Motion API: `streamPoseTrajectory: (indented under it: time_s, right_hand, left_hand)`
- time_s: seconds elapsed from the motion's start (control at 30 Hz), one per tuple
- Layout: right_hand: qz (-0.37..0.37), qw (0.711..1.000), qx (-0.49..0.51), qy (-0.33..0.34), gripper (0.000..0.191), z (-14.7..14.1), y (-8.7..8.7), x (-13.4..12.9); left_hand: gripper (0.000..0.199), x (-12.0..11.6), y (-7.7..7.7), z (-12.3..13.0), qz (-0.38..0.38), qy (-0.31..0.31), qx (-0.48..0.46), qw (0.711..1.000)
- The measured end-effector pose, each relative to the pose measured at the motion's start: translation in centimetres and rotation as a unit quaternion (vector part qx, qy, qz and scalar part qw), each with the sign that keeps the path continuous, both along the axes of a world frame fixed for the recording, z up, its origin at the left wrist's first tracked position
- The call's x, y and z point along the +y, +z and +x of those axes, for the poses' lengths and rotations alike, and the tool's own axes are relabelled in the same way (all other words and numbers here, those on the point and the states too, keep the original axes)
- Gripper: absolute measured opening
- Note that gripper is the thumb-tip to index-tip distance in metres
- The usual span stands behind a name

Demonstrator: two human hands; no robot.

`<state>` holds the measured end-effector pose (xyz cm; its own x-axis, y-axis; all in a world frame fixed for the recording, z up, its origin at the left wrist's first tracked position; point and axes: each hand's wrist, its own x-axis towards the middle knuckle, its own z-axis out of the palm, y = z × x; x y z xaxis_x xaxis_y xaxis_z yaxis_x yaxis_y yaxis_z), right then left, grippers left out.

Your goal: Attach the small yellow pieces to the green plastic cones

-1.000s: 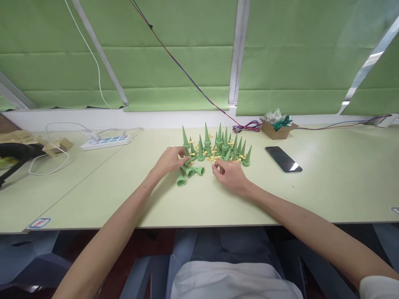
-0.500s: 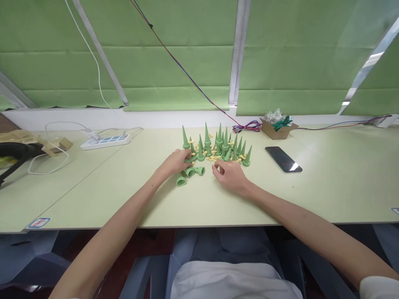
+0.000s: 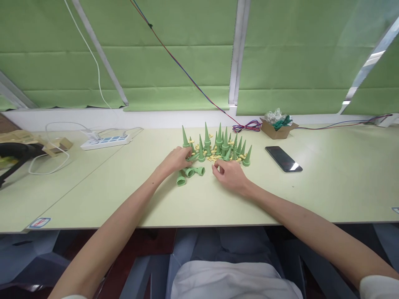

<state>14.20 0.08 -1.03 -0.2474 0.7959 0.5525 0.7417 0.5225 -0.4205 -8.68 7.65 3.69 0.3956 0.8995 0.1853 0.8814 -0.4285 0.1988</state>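
Note:
Green pointed cones (image 3: 207, 139) stand upright in a cluster on the table, with small yellow pieces (image 3: 214, 158) scattered among them. My left hand (image 3: 177, 160) is at the cluster's left side, its fingers closed on a green cone (image 3: 193, 157) that lies slanted and partly hidden by them. Just in front of that hand, several cones lie on their sides, one with its hollow base (image 3: 181, 181) facing me. At the cluster's front right rests my right hand (image 3: 231, 175), thumb and fingers curled together. Whatever it may hold is too small or hidden to make out.
A black phone (image 3: 283, 159) lies to the right. Behind it are a small cardboard box (image 3: 277, 132) with plastic wrap and a coil of red and blue wire (image 3: 247, 126). A white power strip (image 3: 106, 142) with cables lies at the left, near wooden pieces (image 3: 59, 146).
My left hand has shifted up and slightly away from me, over the left edge of the cluster. My right hand has stayed in place.

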Motion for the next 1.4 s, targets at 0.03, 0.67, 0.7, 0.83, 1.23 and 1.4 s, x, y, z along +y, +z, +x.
streamPoseTrajectory:
  time_s: [0.03,0.67,0.7,0.83,1.23,1.4]
  right_hand:
    - [0.002,1.0,0.001,0.0,0.017,0.0,-0.1,0.0]
    - [-0.014,1.0,-0.002,-0.003,0.017,0.0,0.0,0.0]
    - [-0.015,1.0,-0.003,-0.003,0.017,0.0,0.0,0.0]
    - [-0.02,1.0,-0.009,0.001,0.019,0.1,0.0,0.0]
    - [-0.055,0.998,-0.023,-0.007,0.036,-0.4,-0.3,-0.1]
    - [-0.07,0.996,-0.037,-0.03,0.044,-0.2,-0.1,-0.2]
  left_hand:
    - [0.018,0.0,0.1,0.0,-0.002,0.001,0.005,1.0]
    - [0.015,0.0,0.5,-0.6,-0.025,0.024,-0.031,0.999]
    - [0.014,-0.1,0.7,-0.9,-0.029,0.024,-0.031,0.999]
    - [0.01,-0.7,1.7,-1.8,-0.059,0.001,-0.035,0.998]
    - [0.028,-4.2,3.5,2.4,-0.108,-0.128,-0.194,0.967]
    - [0.036,-3.4,1.4,4.8,-0.076,-0.098,-0.232,0.965]
